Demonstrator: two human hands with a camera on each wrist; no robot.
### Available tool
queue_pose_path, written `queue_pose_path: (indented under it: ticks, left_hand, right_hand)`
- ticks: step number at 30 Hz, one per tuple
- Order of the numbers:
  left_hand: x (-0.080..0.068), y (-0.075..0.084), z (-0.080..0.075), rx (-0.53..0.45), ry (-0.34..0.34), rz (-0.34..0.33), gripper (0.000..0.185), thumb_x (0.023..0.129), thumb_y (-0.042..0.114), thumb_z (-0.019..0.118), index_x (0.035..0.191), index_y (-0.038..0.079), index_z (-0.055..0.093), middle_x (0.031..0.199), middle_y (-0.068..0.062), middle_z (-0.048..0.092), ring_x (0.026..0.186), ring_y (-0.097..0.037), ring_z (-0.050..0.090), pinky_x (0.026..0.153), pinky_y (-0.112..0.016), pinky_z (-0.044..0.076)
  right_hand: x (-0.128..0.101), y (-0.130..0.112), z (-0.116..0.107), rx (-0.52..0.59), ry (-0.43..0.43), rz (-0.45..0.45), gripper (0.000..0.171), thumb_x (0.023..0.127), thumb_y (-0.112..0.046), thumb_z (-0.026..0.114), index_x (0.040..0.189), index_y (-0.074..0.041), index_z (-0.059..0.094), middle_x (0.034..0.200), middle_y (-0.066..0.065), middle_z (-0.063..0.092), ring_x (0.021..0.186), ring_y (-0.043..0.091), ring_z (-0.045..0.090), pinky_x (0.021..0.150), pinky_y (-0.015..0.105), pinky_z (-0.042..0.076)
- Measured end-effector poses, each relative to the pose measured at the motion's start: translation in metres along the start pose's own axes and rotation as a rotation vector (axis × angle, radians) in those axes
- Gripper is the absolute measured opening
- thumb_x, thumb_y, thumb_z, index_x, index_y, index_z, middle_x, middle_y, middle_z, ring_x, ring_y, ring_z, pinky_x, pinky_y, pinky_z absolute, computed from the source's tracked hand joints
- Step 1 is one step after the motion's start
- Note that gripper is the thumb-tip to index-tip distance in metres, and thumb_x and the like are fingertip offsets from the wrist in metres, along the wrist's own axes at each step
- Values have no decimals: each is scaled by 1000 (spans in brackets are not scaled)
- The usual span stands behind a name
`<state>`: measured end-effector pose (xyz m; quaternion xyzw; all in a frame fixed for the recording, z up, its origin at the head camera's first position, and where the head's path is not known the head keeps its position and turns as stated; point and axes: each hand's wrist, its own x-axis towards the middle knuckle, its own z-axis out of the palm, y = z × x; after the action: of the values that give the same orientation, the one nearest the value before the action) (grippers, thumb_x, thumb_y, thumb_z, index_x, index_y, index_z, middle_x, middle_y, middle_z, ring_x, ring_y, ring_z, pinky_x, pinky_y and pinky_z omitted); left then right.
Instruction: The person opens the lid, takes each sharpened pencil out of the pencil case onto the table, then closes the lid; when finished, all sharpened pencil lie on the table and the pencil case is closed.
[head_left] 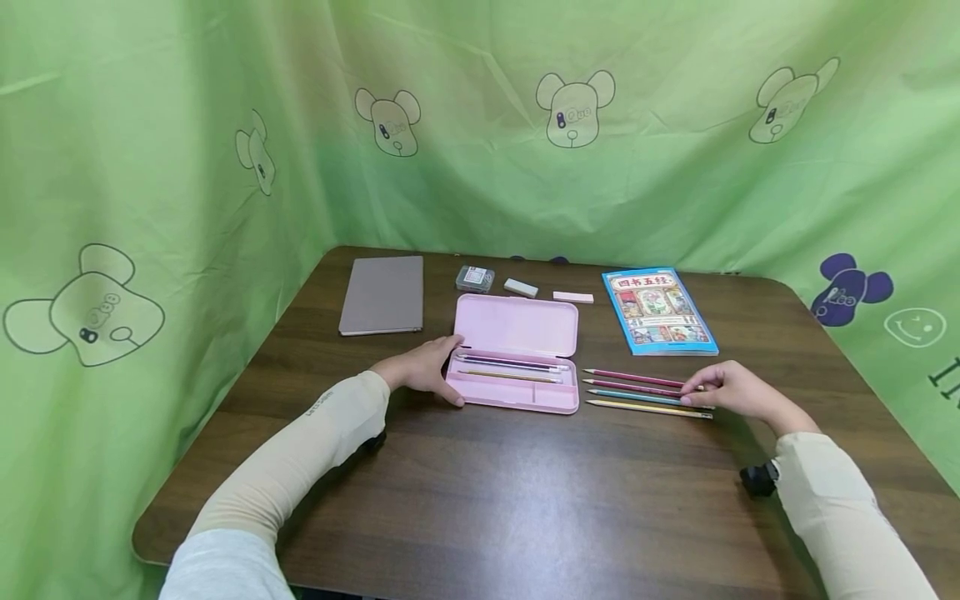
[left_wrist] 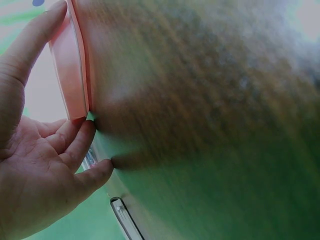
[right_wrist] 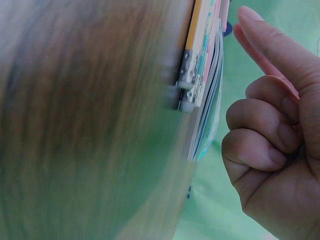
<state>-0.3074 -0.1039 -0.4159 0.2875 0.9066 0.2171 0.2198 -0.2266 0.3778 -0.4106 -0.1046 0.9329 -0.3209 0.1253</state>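
An open pink pencil case [head_left: 517, 367] lies at the table's middle with a few pens and a pencil [head_left: 510, 365] in its tray. My left hand [head_left: 438, 371] holds the case's left end, thumb at the front and index finger along the back; in the left wrist view the fingers [left_wrist: 75, 145] touch the pink case [left_wrist: 70, 65]. Several coloured pencils [head_left: 637, 392] lie side by side to the right of the case. My right hand [head_left: 693, 393] hovers at their eraser ends. In the right wrist view its index finger [right_wrist: 270, 40] is straight, the others are curled, and the pencils [right_wrist: 192, 85] lie apart from it.
At the back of the brown table [head_left: 525, 483] lie a grey notebook [head_left: 382, 293], a small clear box [head_left: 475, 278], a white eraser [head_left: 521, 287], a pink block [head_left: 573, 297] and a blue book [head_left: 658, 310]. Green cloth with bear prints [head_left: 573, 108] walls three sides.
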Motion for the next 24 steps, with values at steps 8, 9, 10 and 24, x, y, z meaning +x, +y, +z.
queue_pose_path:
  ticks: [8,9,10,24]
  left_hand:
    - [0,-2,1,-4,2,-7,111,67,43,80,147,3,13,151,-18,20,139,-30,22,112,-44,22]
    - [0,-2,1,-2,2,-8,111,67,43,80,147,4,14,151,-18,20,139,-30,22,112,-44,22]
    - [0,-2,1,-2,3,-7,111,67,43,80,147,3,14,151,-18,20,139,-30,22,112,-44,22]
    - [0,1,0,8,-1,-18,111,67,43,80,147,4,13,152,-17,19,140,-30,20,113,-44,22]
  right_hand:
    - [9,-5,3,16,-17,10,23,80,-22,72,91,-2,71,80,7,71,60,0,47,56,21,40]
    - [10,-6,4,16,-18,9,24,80,-23,72,91,-2,71,81,7,71,60,0,47,56,21,40]
    - [12,-7,4,17,-22,3,24,80,-23,72,90,-2,71,81,8,71,60,0,47,56,21,40]
    - [35,-21,13,-1,-44,1,26,79,-29,72,92,-6,71,81,2,71,61,3,45,57,21,39]
